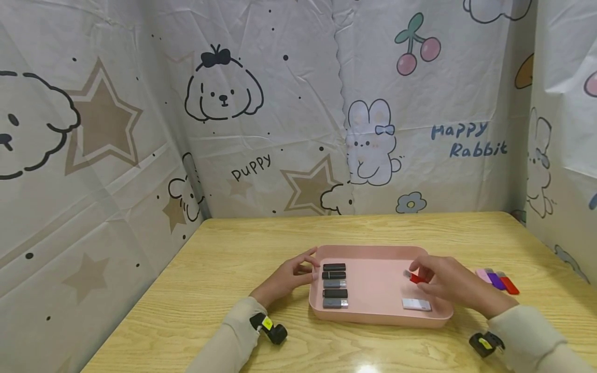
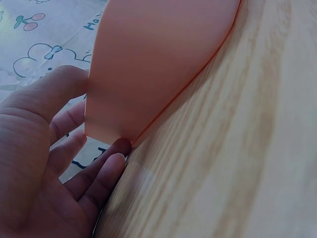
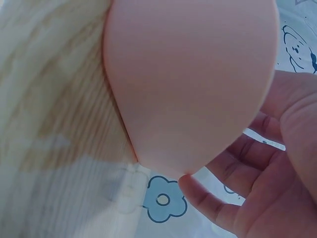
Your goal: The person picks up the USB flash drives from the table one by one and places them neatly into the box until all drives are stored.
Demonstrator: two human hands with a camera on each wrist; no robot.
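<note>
The right hand (image 1: pixel 440 277) pinches a red USB flash drive (image 1: pixel 414 278) over the right part of a pink tray (image 1: pixel 373 317). A metal plug shows at the drive's left end. In the right wrist view the tray's wall hides the drive, and the right hand (image 3: pixel 277 163) reaches past the rim. The left hand (image 1: pixel 289 277) rests against the tray's left end, its fingers loosely bent at the wall and rim. In the left wrist view, the lower fingertips of the left hand (image 2: pixel 59 153) touch the tray near its base.
Along the tray's left side lie black and grey flash drives (image 1: pixel 334 284) in a column. A white flash drive (image 1: pixel 416 304) sits near the front right corner. Right of the tray, on the wooden table (image 1: pixel 242 238), are pink, purple (image 1: pixel 496 281) and red flash drives. Patterned sheets enclose the table.
</note>
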